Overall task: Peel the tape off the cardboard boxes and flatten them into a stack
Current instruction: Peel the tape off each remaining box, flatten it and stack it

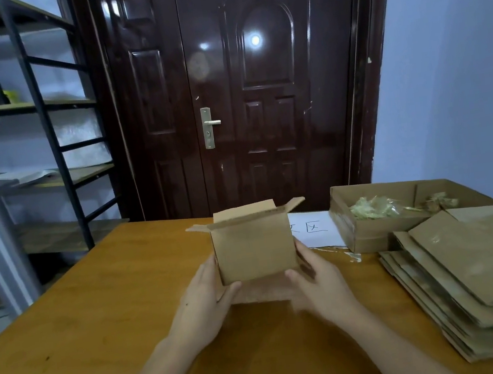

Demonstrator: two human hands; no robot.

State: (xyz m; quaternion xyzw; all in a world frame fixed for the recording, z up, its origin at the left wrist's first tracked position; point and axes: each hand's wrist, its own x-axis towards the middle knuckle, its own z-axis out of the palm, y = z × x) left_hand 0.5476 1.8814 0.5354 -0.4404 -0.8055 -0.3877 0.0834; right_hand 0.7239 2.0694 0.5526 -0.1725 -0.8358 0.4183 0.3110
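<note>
From the head camera, a small cardboard box [253,243] is held upright above the middle of a wooden table [96,303], its top flaps open and spread outward. The left hand [205,297] grips the box's lower left corner: the thumb curls across the front face near the bottom edge, and the other fingers wrap round the left side, out of sight behind the cardboard. The right hand [318,281] grips the lower right side in the same way, thumb bent against the bottom front edge and fingers curled along the right wall. The lower part of the box and the right hand are blurred, so the bottom flaps cannot be made out clearly.

To the right lies a stack of flattened boxes [479,277], fanned slightly at the edges. Just behind it stands an open carton [371,229] holding crumpled strips of tape [375,208]. A white sheet of paper [318,230] with handwritten characters lies between the held box and the carton. Behind the table is a dark brown door [240,86]; a metal shelf rack [39,120] stands to the left.
</note>
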